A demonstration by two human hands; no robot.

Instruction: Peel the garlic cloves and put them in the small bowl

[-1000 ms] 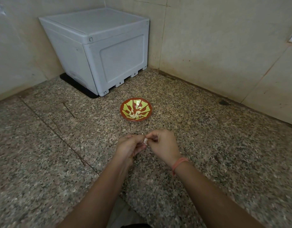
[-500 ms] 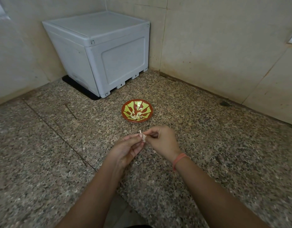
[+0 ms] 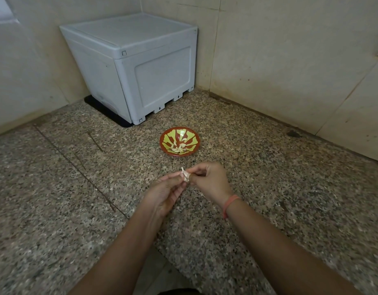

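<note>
We count two hands, one unpeeled clove, one bowl and one box. Just below the centre of the frame, our left hand (image 3: 164,192) and right hand (image 3: 209,179) both pinch the garlic clove (image 3: 185,176) at the fingertips, and a shred of skin sticks up from it. The small bowl (image 3: 162,143) sits just above the hands, apart from them, holding a heap of peeled cloves (image 3: 179,149) too small to count. The grey box (image 3: 141,67) fills the upper-left wall corner. Speckled floor (image 3: 77,188) spreads wide on both sides of the hands.
</note>
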